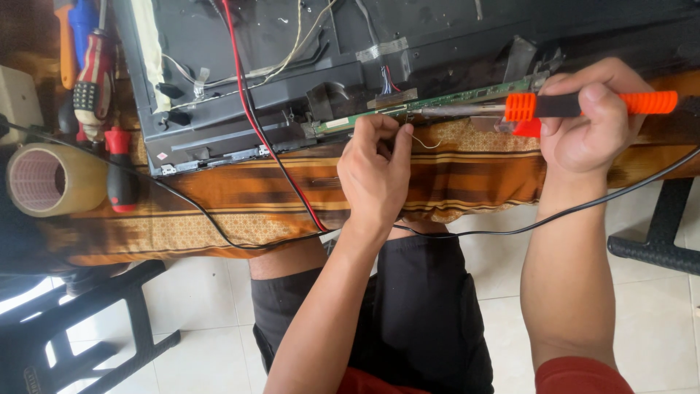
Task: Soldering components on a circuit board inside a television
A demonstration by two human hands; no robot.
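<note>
We are joining a wire to the long green board (452,98). The board lies along the near edge of the big dark panel (240,73), at the front of the surface.

Our right hand (587,117) is wrapped tight around the soldering iron (554,106), the tool with the orange grip. Its metal tip points left and rests near the left end of the board. Our left hand (375,171) is curled, and its fingertips pinch a thin pale wire (424,143) right beside the tip. The wire loops out to the right of the fingers.

We think the joining is in the middle, not finished. The tip and the wire need to meet at one tiny spot on the board. That calls for very small, slow moves and a steady hold.

The hot tip is close to our left fingers, so there is little room there. A red cable (273,146) runs down over the panel and passes just left of our left hand. A black cable (510,230) hangs under both wrists and could pull on the iron.

The patterned cloth (219,211) covers the surface and drops over the near edge above our knees. To the far left sit a roll of tape (51,179) and some screwdrivers (95,80), well apart from our hands. Right of the iron, the surface has more open room.
</note>
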